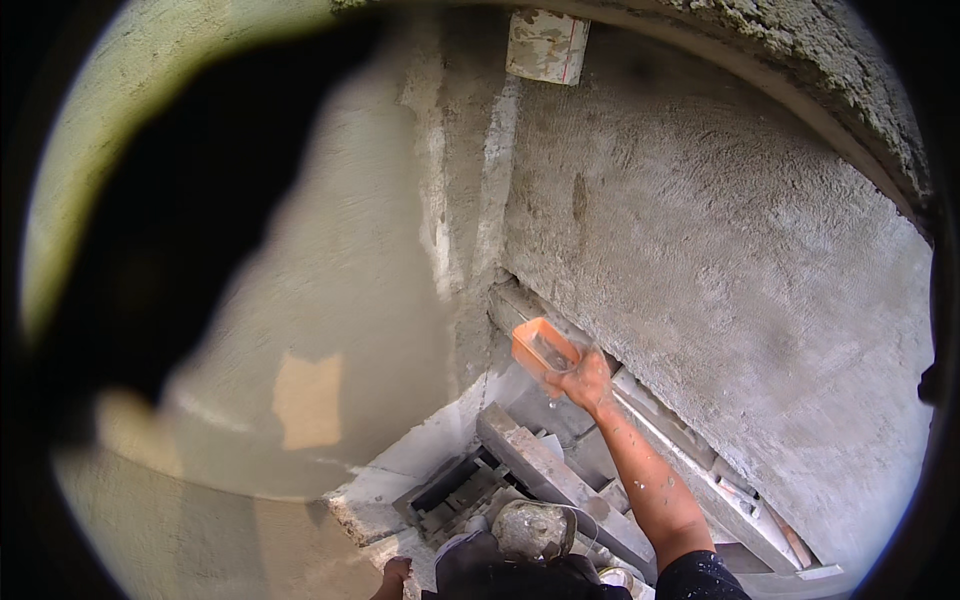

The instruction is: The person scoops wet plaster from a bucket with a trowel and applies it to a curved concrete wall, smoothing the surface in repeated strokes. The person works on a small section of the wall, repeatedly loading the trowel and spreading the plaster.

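Note:
My right hand (588,382) reaches forward, its fingers closed round the near end of an orange rectangular plastic container (522,345). The container is tilted, and its open top shows greyish residue inside. It is held over a narrow ledge (515,298), close to the corner where two plastered walls meet. Splashes of pale mortar dot my right forearm. My left hand (398,569) is low in the picture, beside a pale slab edge; too little of its fingers shows to make out their pose. A mortar-crusted bucket (535,530) with a wire handle stands between my arms.
A mortar-stained pipe end (547,48) juts out at the top. Long beams or blocks (560,470) lie below the ledge. A wooden-looking strip (790,535) rests along the right wall (740,250). A large blurred dark shape (190,220) covers much of the left side.

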Available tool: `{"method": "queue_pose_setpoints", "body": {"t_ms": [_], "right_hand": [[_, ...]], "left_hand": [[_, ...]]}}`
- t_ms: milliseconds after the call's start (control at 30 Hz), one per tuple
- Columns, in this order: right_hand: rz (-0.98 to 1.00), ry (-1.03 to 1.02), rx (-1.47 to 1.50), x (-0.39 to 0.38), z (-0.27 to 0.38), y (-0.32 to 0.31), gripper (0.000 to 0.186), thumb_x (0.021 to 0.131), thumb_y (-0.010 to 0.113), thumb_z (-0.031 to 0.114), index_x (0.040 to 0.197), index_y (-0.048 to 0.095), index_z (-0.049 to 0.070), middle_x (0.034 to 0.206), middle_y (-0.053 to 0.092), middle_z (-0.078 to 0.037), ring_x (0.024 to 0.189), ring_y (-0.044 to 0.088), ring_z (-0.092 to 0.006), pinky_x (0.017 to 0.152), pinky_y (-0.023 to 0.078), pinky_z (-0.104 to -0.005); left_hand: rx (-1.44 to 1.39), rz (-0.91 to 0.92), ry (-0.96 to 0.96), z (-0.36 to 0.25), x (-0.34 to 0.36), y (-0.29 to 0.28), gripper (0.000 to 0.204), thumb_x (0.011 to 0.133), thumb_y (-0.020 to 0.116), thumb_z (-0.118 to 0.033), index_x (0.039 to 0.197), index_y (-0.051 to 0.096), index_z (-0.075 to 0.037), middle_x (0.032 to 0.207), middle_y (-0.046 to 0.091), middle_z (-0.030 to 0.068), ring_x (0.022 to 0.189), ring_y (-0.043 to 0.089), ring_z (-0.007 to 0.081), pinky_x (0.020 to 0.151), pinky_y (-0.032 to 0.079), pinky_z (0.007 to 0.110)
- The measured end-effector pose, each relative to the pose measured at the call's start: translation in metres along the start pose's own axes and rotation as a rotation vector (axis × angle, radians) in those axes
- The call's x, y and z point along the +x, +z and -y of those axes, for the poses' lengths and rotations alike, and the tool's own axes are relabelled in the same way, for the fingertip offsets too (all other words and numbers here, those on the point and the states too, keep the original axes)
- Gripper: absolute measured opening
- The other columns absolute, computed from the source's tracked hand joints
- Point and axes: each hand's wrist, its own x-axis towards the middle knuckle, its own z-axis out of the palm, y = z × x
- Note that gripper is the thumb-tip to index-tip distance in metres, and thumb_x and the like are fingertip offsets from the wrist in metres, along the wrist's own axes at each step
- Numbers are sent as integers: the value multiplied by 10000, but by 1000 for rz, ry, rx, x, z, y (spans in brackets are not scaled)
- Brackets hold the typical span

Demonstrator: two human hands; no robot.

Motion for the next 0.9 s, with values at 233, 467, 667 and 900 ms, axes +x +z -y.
{"method": "queue_pose_setpoints", "body": {"t_ms": [233,467,667,900], "right_hand": [[150,142,-411,25,-7,-4,695,617,846,546,1009,761,-21,1042,745,-243,1014,718,-372,892,566,-438],[-320,-265,-52,181,177,-108,686,714,798,508,1112,724,-46,1034,750,-224,989,741,-339,855,585,-407],[-486,-246,-149,214,209,-106,654,723,806,437,1153,715,-48,1021,753,-220,967,747,-330,865,583,-398],[-353,-251,-34,134,102,-28,719,670,836,337,1273,670,-20,1116,714,-240,1052,692,-374,951,535,-445]], "left_hand": [[-508,104,-203,-44,17,-10,286,1000,463,-351,1162,637,-192,1018,660,31,944,663,311,710,487,501],[-723,1,-253,-46,-8,-2,351,1009,449,-390,1255,626,-212,1098,684,71,958,673,342,746,515,525],[-718,-82,-389,-15,-38,-8,305,1019,552,-240,1297,609,-129,1092,665,86,917,682,293,751,538,482],[-888,-7,-570,-9,-52,-22,283,1029,485,-219,753,422,-225,633,329,-41,509,334,149,442,231,339]]}}
